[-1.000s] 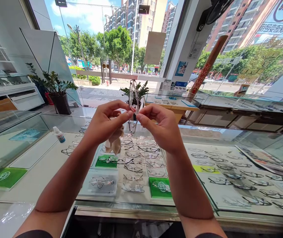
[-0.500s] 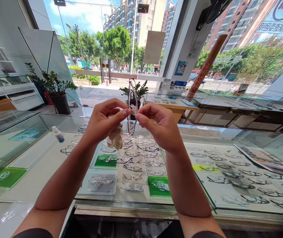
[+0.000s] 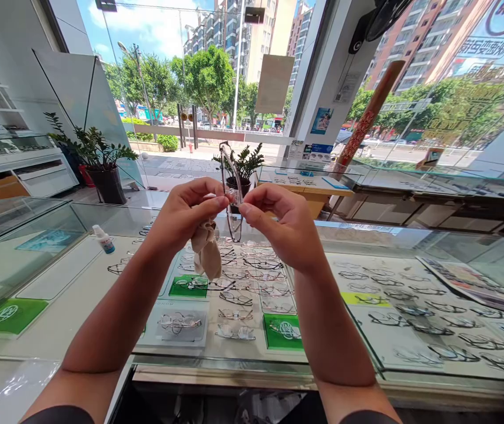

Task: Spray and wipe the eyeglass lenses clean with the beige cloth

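Note:
A pair of eyeglasses [image 3: 236,227] is held upright, seen nearly edge-on, above the glass counter. My left hand [image 3: 190,212] pinches it near its middle from the left, and a crumpled beige cloth [image 3: 208,253] hangs below that palm. From the right, the thumb and fingertips of my right hand [image 3: 281,221] close on the middle of the same glasses. Fingertips hide the part of the frame between them.
Rows of eyeglasses [image 3: 235,299] lie in the glass display counter [image 3: 199,360]. A small spray bottle [image 3: 104,240] stands at the left, a magazine [image 3: 473,282] lies at the right. Potted plants [image 3: 108,176] and large windows are beyond.
The glasses have tilted and shifted slightly left between my fingers. The cloth under my left hand hangs a little lower and further right.

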The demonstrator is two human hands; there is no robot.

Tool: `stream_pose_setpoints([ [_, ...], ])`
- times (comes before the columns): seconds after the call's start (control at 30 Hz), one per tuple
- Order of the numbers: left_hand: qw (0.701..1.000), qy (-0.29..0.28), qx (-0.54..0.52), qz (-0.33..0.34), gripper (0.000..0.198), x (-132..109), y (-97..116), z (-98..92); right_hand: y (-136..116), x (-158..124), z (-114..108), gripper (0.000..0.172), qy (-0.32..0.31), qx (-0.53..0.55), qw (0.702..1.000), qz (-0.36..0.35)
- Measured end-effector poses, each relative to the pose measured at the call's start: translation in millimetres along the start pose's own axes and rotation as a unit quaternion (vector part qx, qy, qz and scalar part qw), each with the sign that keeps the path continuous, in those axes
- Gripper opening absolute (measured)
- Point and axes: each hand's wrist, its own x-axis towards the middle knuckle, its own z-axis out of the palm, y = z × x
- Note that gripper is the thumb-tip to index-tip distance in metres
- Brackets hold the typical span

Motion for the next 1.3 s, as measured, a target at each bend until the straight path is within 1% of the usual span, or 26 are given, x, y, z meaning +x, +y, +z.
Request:
stream_pose_setpoints([
  [0.13, 1.000, 0.000, 0.008, 0.004, 0.027, 1, 2, 1.8, 1, 0, 0, 0.025, -0.013, -0.014, 1.000, 0.002],
  [0.27, 1.000, 0.005, 0.015, 0.012, 0.026, 1, 5, 2.1, 1, -1, -1, 0.024, -0.018, -0.016, 1.000, -0.004],
  [0.37, 1.000, 0.001, 0.019, 0.023, 0.024, 1, 6, 0.9, 1, -1, -2, 0.022, -0.013, -0.017, 1.000, -0.014],
  [0.43, 0.999, -0.004, 0.031, 0.034, 0.026, 2, 6, -0.2, 1, -2, -3, 0.021, 0.003, -0.034, 0.999, -0.022],
  [0.57, 0.996, -0.006, 0.065, 0.065, 0.027, 3, 6, -2.6, 3, -5, -4, 0.019, 0.064, -0.095, 0.993, -0.018],
  [0.67, 0.993, -0.012, 0.085, 0.080, 0.026, 4, 4, -5.0, 4, -7, -5, 0.017, 0.124, -0.147, 0.981, -0.013],
  [0.73, 0.991, -0.018, 0.103, 0.084, 0.025, 4, 3, -7.0, 5, -7, -6, 0.016, 0.176, -0.187, 0.966, -0.022],
  [0.83, 0.987, -0.027, 0.131, 0.088, 0.024, 2, 2, -9.2, 7, -7, -9, 0.015, 0.249, -0.244, 0.936, -0.050],
  [0.9, 0.985, -0.034, 0.145, 0.087, 0.024, 1, 2, -9.1, 9, -5, -11, 0.015, 0.278, -0.275, 0.917, -0.073],
  [0.93, 0.984, -0.038, 0.150, 0.085, 0.024, 1, 2, -8.4, 9, -5, -11, 0.020, 0.284, -0.286, 0.911, -0.084],
  [0.97, 0.984, -0.041, 0.154, 0.081, 0.024, 0, 2, -7.4, 10, -5, -11, 0.028, 0.281, -0.296, 0.908, -0.093],
  [1.07, 0.986, -0.054, 0.146, 0.064, 0.025, -1, 1, -3.2, 13, -4, -6, 0.054, 0.248, -0.331, 0.904, -0.108],
  [1.13, 0.988, -0.060, 0.134, 0.054, 0.025, -2, 1, -0.5, 15, -3, 0, 0.064, 0.223, -0.354, 0.901, -0.115],
  [1.23, 0.989, -0.055, 0.130, 0.049, 0.028, -2, 0, 1.7, 19, -2, 6, 0.071, 0.204, -0.366, 0.899, -0.127],
  [1.3, 0.989, -0.054, 0.130, 0.056, 0.029, -2, 0, 2.0, 20, -2, 7, 0.068, 0.202, -0.372, 0.897, -0.132],
])
